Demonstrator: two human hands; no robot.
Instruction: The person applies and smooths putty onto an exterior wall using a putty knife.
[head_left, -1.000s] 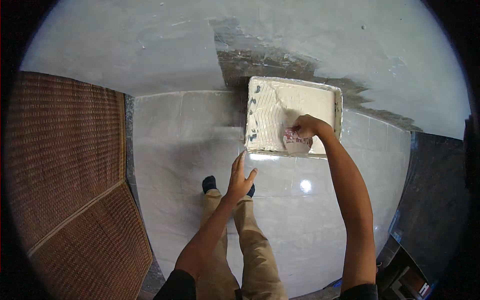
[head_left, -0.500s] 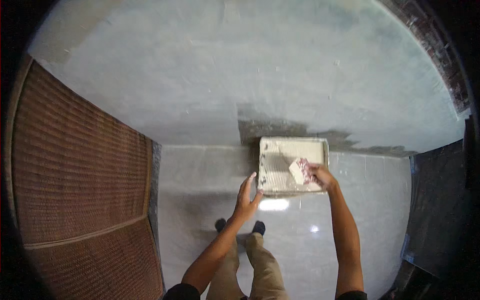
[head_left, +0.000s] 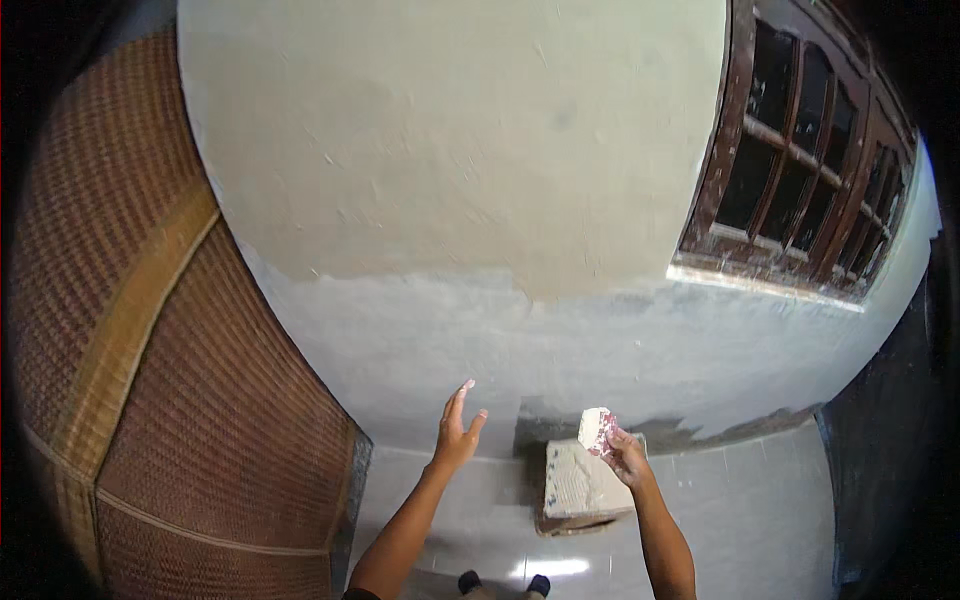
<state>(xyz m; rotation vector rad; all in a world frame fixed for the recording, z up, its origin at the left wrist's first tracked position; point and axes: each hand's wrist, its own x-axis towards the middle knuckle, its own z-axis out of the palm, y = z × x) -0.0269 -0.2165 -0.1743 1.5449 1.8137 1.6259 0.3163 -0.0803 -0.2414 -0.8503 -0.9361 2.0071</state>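
One right hand [head_left: 628,460] pinches a flat red-and-white scraper [head_left: 597,432], its paste-coated end pointing left and slightly forward of the fingers, its long axis running the same way. Below this hand sits a paste tray [head_left: 575,521]; well left of it, the left hand [head_left: 458,442] is raised, thumb spread wide. Ahead stands a wall [head_left: 420,340].
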